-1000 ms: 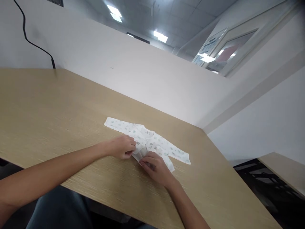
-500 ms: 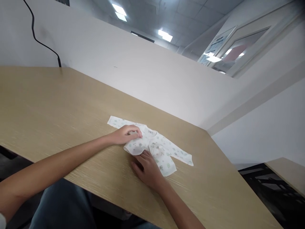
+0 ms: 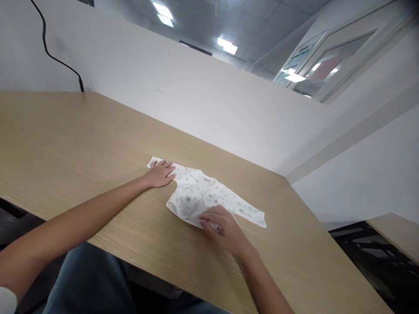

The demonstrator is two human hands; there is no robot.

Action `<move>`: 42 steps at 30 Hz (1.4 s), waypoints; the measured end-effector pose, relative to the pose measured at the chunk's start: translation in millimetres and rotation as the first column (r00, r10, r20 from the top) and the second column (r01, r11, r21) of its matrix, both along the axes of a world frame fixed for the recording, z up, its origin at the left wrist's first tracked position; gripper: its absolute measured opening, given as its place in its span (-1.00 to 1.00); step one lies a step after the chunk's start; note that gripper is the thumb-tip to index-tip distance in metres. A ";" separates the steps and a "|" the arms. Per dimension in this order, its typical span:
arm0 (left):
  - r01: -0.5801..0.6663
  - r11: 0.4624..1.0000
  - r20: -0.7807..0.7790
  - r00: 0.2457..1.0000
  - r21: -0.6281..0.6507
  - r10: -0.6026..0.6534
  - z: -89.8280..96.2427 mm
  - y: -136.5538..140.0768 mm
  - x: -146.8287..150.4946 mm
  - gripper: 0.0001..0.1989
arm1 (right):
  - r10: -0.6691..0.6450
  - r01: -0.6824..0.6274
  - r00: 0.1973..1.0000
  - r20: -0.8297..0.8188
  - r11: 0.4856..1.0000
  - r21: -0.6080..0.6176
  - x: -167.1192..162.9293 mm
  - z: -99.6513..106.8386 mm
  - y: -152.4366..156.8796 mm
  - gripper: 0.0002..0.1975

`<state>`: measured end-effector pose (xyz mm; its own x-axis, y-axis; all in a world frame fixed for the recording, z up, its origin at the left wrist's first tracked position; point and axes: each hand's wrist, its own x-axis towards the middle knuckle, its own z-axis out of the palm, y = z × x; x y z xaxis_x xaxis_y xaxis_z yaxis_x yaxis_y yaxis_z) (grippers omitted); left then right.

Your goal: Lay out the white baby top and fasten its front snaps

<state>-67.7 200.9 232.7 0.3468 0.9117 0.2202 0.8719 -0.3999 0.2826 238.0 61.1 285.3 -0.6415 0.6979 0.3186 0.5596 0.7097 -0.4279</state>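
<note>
A small white baby shirt with a pale print lies spread on the table, its neck label facing up and both long sleeves stretched out sideways. My left hand lies flat over the left sleeve, fingers spread. At the lower front, my right hand is curled, thumb tip close to the bent fingertips, on the cloth of the right front panel. Part of that panel and its hem are hidden beneath the right hand. The left front panel bulges slightly near its hem.
The wooden table runs back to a white partition. A black cable hangs down to the table at the far left. My legs are below the front edge. A dark opening lies at the right.
My left hand has moved left from the shirt's front onto the left sleeve and flattened. My right hand has shifted right and up from the hem onto the right panel.
</note>
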 end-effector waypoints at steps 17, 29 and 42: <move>-0.073 0.997 0.009 0.997 0.029 0.073 0.6 0.4 0.5 -0.53 | 0.074 -0.062 0.997 0.036 0.959 -0.278 9.6 14.6 0.4 -0.83; -0.071 0.997 -0.026 0.997 -0.032 0.070 0.9 0.4 -0.2 -0.49 | -0.235 0.196 0.960 -0.153 0.952 -0.235 -0.1 6.7 45.8 -0.76; -0.052 0.998 0.022 0.998 -0.027 0.052 -3.2 0.3 -0.9 -0.50 | -0.412 0.410 0.901 0.134 0.911 0.049 -27.2 -32.9 142.1 -0.77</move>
